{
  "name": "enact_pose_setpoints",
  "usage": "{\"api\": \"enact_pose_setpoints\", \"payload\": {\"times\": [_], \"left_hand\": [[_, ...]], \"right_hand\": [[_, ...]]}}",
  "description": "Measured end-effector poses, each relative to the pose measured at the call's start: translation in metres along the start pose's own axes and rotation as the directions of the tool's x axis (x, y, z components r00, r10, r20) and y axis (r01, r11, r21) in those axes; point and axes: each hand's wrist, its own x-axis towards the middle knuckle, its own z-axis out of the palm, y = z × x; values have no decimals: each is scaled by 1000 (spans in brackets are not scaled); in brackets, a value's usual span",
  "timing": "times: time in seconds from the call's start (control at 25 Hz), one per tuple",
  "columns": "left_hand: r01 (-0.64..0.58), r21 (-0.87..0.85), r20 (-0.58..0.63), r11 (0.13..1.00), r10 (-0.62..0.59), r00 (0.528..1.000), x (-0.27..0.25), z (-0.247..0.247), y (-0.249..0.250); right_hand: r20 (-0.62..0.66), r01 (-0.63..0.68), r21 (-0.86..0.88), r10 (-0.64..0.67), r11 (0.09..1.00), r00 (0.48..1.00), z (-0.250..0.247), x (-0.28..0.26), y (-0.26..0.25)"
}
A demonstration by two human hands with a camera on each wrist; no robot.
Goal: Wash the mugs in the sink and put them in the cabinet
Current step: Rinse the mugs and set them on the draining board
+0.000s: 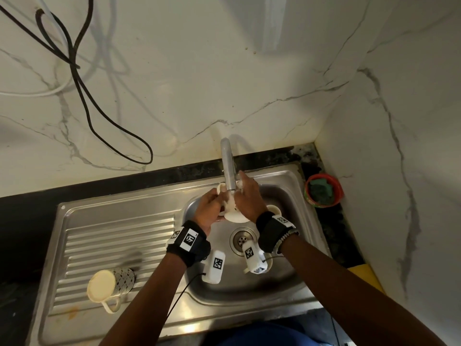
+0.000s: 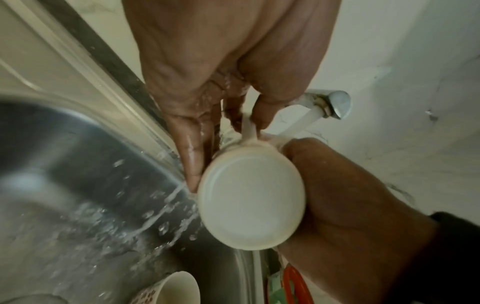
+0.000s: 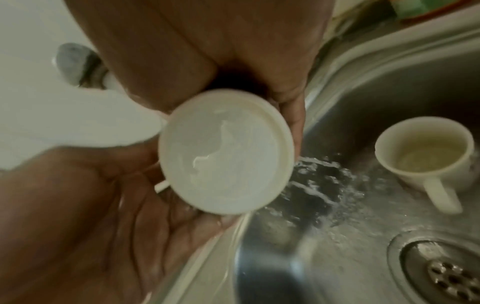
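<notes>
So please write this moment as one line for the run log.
step: rinsing | mug: under tap, base toward camera | left hand: holds mug | right hand: holds mug | sink: water running

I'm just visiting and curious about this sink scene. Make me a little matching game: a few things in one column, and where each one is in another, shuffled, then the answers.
Things
1. cream mug
2. patterned mug
3. red bowl
4. black cable

Places
A. hanging against the marble wall
B. on the counter at the sink's right corner
C. held in both hands under the tap
D. lying on its side on the ribbed drainboard

Pairs: 1-C, 2-D, 3-B, 4-A
</notes>
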Motion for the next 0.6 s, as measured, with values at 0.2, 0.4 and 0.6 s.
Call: {"api": "enact_pose_setpoints", "payload": {"times": [0.2, 0.4, 0.6], "left_hand": [[164, -265, -21, 950, -175, 984, 9, -11, -10], [310, -409, 71, 858, -309, 949, 5, -16, -24], [360, -532, 188, 767, -307, 933, -2, -14, -33]], "right_hand": [[-117, 70, 48, -64, 996, 991, 10, 15, -7], [-17, 273, -173, -280, 946, 960, 46, -17, -19], [-158, 24, 293, 24, 956, 987, 8, -1, -15]]}}
